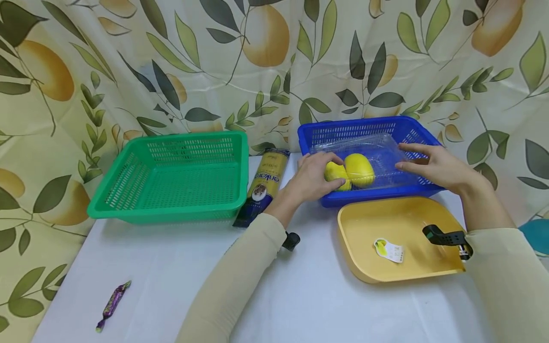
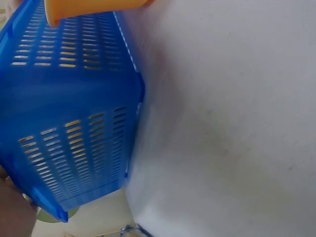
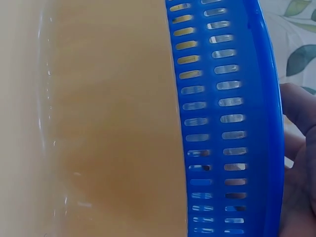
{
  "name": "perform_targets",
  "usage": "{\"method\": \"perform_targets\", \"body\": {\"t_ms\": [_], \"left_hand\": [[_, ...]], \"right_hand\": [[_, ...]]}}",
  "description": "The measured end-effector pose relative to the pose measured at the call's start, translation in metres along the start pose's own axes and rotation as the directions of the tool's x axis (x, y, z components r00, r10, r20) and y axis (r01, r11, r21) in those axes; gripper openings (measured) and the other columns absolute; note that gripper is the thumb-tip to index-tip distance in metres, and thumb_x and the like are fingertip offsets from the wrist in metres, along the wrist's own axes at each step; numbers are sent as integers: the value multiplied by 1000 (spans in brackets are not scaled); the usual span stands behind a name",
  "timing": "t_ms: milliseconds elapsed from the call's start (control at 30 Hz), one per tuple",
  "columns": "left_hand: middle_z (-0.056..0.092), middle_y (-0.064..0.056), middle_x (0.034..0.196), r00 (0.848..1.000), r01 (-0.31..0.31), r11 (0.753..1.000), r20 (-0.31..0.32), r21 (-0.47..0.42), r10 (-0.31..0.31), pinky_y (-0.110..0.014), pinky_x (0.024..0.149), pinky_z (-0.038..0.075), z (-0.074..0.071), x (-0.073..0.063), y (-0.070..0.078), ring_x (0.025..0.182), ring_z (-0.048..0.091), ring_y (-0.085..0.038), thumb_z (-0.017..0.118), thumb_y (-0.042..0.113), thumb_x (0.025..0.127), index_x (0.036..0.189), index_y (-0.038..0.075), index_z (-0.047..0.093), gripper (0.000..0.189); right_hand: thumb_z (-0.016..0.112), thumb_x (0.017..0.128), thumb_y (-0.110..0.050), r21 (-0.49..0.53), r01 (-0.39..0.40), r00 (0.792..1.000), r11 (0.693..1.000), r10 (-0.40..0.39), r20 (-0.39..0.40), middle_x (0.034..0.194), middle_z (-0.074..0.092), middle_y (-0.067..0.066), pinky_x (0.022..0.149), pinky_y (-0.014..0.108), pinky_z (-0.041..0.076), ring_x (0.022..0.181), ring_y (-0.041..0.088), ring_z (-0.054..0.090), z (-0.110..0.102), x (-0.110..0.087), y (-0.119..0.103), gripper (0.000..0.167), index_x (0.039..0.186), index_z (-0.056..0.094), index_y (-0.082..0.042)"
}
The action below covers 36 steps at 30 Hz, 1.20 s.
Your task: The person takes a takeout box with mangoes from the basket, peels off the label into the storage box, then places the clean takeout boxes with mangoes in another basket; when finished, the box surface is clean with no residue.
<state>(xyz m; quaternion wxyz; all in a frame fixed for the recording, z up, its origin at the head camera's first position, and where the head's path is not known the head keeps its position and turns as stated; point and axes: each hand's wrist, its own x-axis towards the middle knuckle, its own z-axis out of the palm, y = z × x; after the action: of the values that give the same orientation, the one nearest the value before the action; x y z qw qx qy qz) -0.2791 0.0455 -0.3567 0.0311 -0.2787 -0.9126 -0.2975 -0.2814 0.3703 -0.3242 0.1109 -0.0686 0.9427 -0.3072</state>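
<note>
Two lemons (image 1: 359, 170) lie side by side at a clear plastic container (image 1: 386, 164) in the blue basket (image 1: 330, 197). My left hand (image 1: 316, 176) curls its thumb and index finger around the left-hand lemon (image 1: 336, 174), partly covering it. At the container's right end, my right hand (image 1: 442, 166) holds its fingers and thumb apart, with the fingertips at the plastic. Through the basket's slots, the left wrist view shows bits of yellow. In the right wrist view, some right-hand fingers (image 3: 298, 106) show beyond the basket's rim.
In front of the blue basket stands a yellow tray (image 1: 360, 247) with a small tag (image 1: 389, 251) inside. A green basket (image 1: 197, 186) stands to the left, beside a pasta packet (image 1: 266, 181). A purple wrapped candy (image 1: 113, 305) lies at front left. A patterned curtain (image 1: 257, 85) hangs behind.
</note>
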Motion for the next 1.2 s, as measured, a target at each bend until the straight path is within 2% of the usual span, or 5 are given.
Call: {"method": "perform_targets", "body": {"t_ms": [167, 367, 700, 933, 1200], "left_hand": [[44, 3, 159, 985, 137, 981, 85, 139, -150, -61, 125, 10, -5, 2, 2, 158, 17, -23, 68, 60, 93, 138, 29, 59, 55], [31, -2, 168, 961, 174, 964, 181, 199, -211, -64, 125, 4, -9, 5, 4, 160, 5, -26, 65, 65, 92, 144, 32, 53, 63], [8, -7, 174, 975, 123, 984, 170, 125, -144, -67, 123, 9, -13, 1, -2, 160, -1, -28, 59, 64, 96, 152, 28, 44, 69], [2, -6, 174, 982, 64, 994, 171, 90, -79, -70, 121, 13, -48, -16, -19, 160, -1, -31, 54, 59, 101, 159, 25, 35, 70], [7, -1, 174, 983, 32, 993, 174, 110, -51, -70, 121, 11, -80, -50, -28, 160, 3, -28, 55, 59, 101, 159, 26, 36, 69]], "right_hand": [[62, 100, -52, -33, -7, 1000, 999, 7, 22, 161, 20, 37, 106, 76, 35, 137, 61, 33, 1, 0, 2, 87, 164, 23, -8], [62, 102, -46, -103, 30, 998, 994, -25, 51, 159, 30, 32, 104, 76, 36, 137, 63, 32, 2, 1, 3, 82, 161, 25, -3], [58, 104, -44, -201, 49, 997, 978, -36, 71, 157, 32, 35, 106, 78, 32, 139, 62, 30, -1, 2, -1, 78, 161, 25, -1], [53, 104, -53, -234, 35, 998, 972, -24, 49, 159, 20, 39, 104, 80, 30, 139, 63, 28, -12, -1, -20, 87, 165, 13, -5], [58, 103, -46, -250, 139, 990, 958, -138, 20, 163, 19, 35, 112, 79, 19, 148, 59, 18, -5, -14, -46, 83, 164, 19, -5]]}}
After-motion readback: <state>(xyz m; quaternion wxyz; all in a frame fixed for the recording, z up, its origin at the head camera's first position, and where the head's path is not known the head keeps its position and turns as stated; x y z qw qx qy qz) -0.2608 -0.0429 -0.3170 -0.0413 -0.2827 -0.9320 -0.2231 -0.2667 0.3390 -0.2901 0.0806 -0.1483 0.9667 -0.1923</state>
